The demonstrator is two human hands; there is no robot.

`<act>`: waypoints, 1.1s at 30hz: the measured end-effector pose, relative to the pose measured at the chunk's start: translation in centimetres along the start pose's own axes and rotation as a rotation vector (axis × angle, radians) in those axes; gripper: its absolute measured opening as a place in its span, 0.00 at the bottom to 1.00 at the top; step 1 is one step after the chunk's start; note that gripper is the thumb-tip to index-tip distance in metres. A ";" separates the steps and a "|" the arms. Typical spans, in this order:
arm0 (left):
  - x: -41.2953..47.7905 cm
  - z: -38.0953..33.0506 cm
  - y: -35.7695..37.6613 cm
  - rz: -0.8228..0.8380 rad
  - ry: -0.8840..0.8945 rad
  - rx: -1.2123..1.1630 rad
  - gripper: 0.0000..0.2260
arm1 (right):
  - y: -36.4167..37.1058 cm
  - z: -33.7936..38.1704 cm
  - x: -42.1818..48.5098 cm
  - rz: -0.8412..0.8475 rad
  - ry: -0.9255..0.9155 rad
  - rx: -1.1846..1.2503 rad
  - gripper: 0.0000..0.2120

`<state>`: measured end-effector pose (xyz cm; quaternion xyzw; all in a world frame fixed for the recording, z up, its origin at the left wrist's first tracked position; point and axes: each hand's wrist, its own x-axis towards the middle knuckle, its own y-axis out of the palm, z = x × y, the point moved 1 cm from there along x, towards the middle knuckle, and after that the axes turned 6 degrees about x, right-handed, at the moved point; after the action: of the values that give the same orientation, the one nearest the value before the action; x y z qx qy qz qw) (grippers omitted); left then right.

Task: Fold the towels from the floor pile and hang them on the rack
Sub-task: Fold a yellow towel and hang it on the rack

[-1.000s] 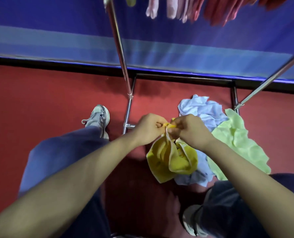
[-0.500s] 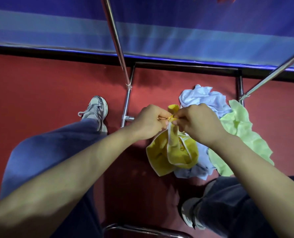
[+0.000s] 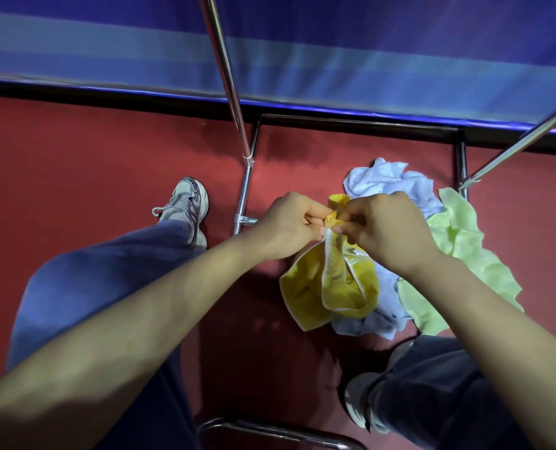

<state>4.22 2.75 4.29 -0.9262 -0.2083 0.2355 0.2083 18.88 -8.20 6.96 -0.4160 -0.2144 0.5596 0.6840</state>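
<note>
Hem of the yellow towel, pinched mid-frame by left hand and right hand, is best spread taut before folding.

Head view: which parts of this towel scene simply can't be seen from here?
- Yellow towel: the left hand and right hand cover its pinched top edge.
- Light blue towel: its middle lies under the yellow towel and right forearm.
- Green towel: the right forearm crosses it and hides part.
- Rack: its poles run off the top edge of the head view, so the hanging bar is unseen.
</note>
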 end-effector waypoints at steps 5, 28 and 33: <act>0.0 -0.1 0.2 0.026 -0.006 -0.045 0.09 | -0.1 0.2 -0.1 -0.034 -0.004 0.017 0.15; -0.3 -0.4 -0.4 0.066 0.059 0.001 0.08 | 0.0 -0.5 -0.2 -0.022 -0.007 -0.012 0.16; -0.4 -0.4 -0.6 0.067 0.086 0.130 0.06 | 0.1 -0.7 -0.3 0.025 0.018 -0.074 0.20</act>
<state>3.95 2.98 5.06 -0.9264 -0.1525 0.2154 0.2686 19.27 -8.68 6.57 -0.4486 -0.2237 0.5561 0.6630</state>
